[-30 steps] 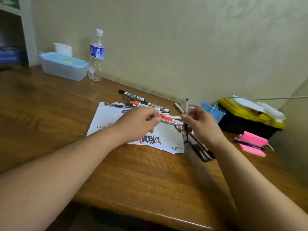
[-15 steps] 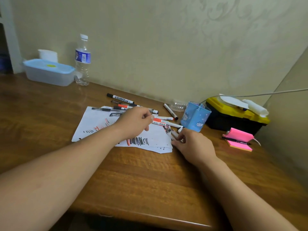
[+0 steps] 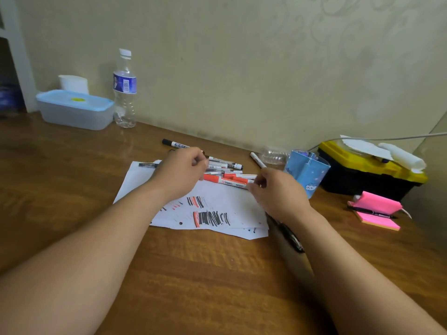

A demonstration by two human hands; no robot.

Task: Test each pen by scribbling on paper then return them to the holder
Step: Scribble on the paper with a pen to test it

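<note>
A white paper (image 3: pixel 225 201) with black and red scribbles lies on the wooden desk (image 3: pixel 217 274). Several pens and red-capped markers (image 3: pixel 225 169) are piled across its far edge. My left hand (image 3: pixel 181 172) hovers over the pile's left end with its fingers curled against a clear pen; whether it grips the pen is hidden. My right hand (image 3: pixel 278 192) pinches the white end of a red marker (image 3: pixel 232 181). The blue pen holder (image 3: pixel 312 172) stands just right of my right hand. More dark pens (image 3: pixel 291 236) lie under my right forearm.
A black marker (image 3: pixel 174 143) and a white pen (image 3: pixel 257 160) lie near the wall. A water bottle (image 3: pixel 124 88) and a lidded plastic box (image 3: pixel 75 108) stand at the back left. A yellow-and-black toolbox (image 3: pixel 370 168) and pink sticky notes (image 3: pixel 375 210) with a pen sit on the right.
My right hand put down the upright pen by the paper's right edge, then moved up to the red marker. My left hand shifted slightly back over the pile. The camera turned right.
</note>
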